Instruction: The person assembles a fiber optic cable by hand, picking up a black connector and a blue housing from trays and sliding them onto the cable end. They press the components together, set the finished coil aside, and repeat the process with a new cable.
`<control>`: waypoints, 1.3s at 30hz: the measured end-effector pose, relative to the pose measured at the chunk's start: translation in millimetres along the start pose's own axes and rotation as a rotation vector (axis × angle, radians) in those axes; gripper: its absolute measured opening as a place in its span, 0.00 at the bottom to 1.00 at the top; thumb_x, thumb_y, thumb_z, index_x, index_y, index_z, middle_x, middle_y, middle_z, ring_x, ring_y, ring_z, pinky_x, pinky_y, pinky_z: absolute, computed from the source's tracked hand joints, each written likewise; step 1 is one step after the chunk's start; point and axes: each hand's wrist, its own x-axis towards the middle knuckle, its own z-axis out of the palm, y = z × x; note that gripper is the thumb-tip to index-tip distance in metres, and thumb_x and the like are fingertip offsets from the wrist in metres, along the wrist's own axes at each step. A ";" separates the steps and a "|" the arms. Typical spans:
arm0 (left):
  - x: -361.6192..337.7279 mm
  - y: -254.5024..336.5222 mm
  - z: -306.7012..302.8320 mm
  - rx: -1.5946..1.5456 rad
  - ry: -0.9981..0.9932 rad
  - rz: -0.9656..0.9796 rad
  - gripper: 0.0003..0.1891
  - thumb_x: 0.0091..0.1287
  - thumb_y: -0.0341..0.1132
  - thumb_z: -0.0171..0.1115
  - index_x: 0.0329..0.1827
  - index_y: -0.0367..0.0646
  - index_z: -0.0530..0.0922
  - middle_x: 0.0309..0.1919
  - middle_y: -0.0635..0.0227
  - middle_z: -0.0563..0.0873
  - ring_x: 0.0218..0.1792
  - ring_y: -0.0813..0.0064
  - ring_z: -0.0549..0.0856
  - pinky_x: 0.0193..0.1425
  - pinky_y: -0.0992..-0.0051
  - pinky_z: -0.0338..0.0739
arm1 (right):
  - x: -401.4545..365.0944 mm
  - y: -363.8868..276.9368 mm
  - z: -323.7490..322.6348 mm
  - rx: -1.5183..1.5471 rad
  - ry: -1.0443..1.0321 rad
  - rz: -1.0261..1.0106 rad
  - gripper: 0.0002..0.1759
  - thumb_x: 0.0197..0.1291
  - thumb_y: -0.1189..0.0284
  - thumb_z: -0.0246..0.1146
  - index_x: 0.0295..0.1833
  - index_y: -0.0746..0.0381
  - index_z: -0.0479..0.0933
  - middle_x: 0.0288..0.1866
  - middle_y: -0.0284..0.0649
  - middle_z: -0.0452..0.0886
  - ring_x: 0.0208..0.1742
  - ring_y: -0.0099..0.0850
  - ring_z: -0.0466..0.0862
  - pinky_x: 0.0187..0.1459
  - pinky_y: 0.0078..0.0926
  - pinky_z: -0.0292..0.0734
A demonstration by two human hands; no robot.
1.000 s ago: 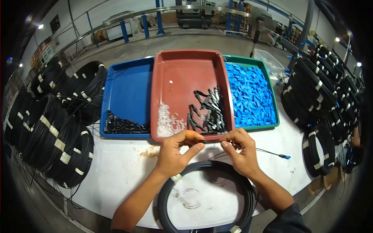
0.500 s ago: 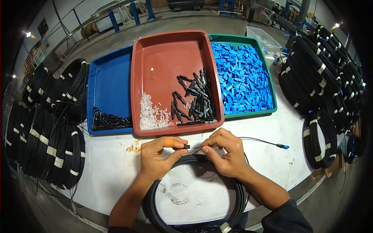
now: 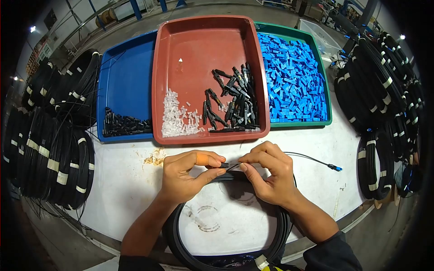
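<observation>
Between the thumb and fingers of my left hand (image 3: 187, 176), which has an orange wrap on one finger, sits a small black connector piece (image 3: 224, 165). My right hand (image 3: 271, 174) pinches a thin black cable end (image 3: 233, 164), its tip touching or very near the connector piece; my fingers hide the exact contact. Below both hands lies a coil of black cable (image 3: 172, 235), bound with a pale tape band. From behind my right hand another cable end runs out to a blue-tipped connector (image 3: 334, 167) on the table.
A red tray (image 3: 203, 45) holds clear small pieces and black connector parts. Left of it, a blue tray (image 3: 129, 81) holds black parts; on the right, a green tray (image 3: 329, 115) holds blue pieces. Taped cable coils stand at left (image 3: 45, 158) and right (image 3: 368, 81) on the white table (image 3: 122, 180).
My hands have come closer together, bringing the cable end up to the black connector piece. The view has tilted down slightly, so the trays appear higher.
</observation>
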 end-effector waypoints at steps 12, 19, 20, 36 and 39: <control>-1.2 0.3 1.3 0.032 -0.005 0.008 0.10 0.58 0.18 0.78 0.41 0.32 0.87 0.42 0.54 0.93 0.46 0.67 0.93 0.54 0.71 0.88 | 0.3 -4.7 -2.3 -0.099 0.004 -0.072 0.09 0.54 0.81 0.74 0.42 0.63 0.88 0.34 0.39 0.83 0.33 0.33 0.80 0.37 0.30 0.70; -0.8 -0.3 1.5 0.087 0.012 0.029 0.09 0.59 0.19 0.78 0.40 0.33 0.87 0.41 0.55 0.93 0.45 0.67 0.93 0.53 0.72 0.88 | -1.6 -3.9 -1.3 -0.073 -0.011 -0.019 0.10 0.54 0.83 0.75 0.43 0.64 0.89 0.35 0.40 0.84 0.36 0.33 0.83 0.37 0.29 0.76; -0.6 -1.4 2.6 0.079 0.036 0.048 0.08 0.58 0.21 0.79 0.39 0.34 0.88 0.40 0.57 0.94 0.43 0.69 0.94 0.50 0.73 0.89 | -1.7 -2.6 -0.5 -0.073 -0.013 -0.024 0.10 0.54 0.83 0.75 0.43 0.64 0.89 0.35 0.40 0.84 0.36 0.33 0.83 0.37 0.29 0.76; -0.4 -0.8 1.6 0.048 -0.038 0.037 0.09 0.58 0.20 0.79 0.41 0.33 0.89 0.41 0.54 0.94 0.44 0.67 0.94 0.52 0.72 0.90 | 0.9 -9.4 -1.5 -0.009 -0.057 -0.038 0.09 0.55 0.83 0.75 0.42 0.65 0.88 0.33 0.41 0.83 0.30 0.34 0.86 0.32 0.29 0.80; 0.7 0.6 1.3 0.078 -0.078 0.051 0.10 0.58 0.21 0.79 0.42 0.34 0.90 0.42 0.55 0.94 0.44 0.67 0.95 0.51 0.73 0.90 | -1.5 -5.5 0.4 0.007 -0.069 -0.056 0.09 0.56 0.83 0.75 0.43 0.65 0.87 0.33 0.41 0.83 0.30 0.34 0.86 0.32 0.30 0.80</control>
